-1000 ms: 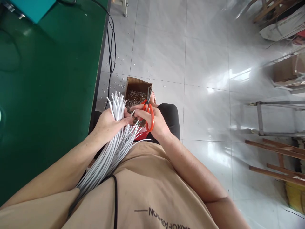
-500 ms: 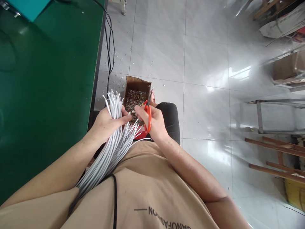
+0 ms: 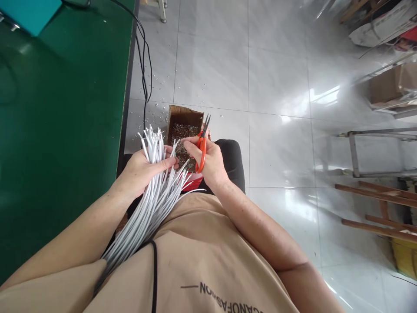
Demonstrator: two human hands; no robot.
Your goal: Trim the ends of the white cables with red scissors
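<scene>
Wires [image 3: 152, 198] are bunched in my left grip [image 3: 140, 171]; my right grip [image 3: 211, 161] holds scissors [image 3: 203, 145], whose blades [image 3: 206, 124] I should keep pointed away while handling single wires.

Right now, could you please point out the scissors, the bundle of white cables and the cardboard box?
Scissors [image 3: 203, 148]: head view, on the orange handle.
Bundle of white cables [image 3: 149, 206]: head view, mid-length.
Cardboard box [image 3: 186, 118]: head view, inner far wall.
</scene>
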